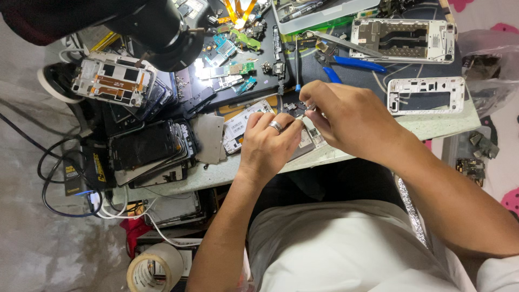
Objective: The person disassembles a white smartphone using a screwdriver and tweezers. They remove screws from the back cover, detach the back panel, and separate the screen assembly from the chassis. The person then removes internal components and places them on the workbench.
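a phone repair workshop: the crowded bench (432,127) holds stripped white phone frames (425,95), loose circuit boards (221,50), stacked handsets (146,148), blue-handled pliers (354,63) and a magnifier lamp (162,32).

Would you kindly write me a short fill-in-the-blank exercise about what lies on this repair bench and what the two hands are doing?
1. The left hand wears a silver ____ on one finger.
2. The pliers lying behind the right hand have ____ handles.
3. The roll of tape sits at the lower ____ of the picture.
4. The two white phone frames lie on the ____ side of the table.

Missing words: ring; blue; left; right
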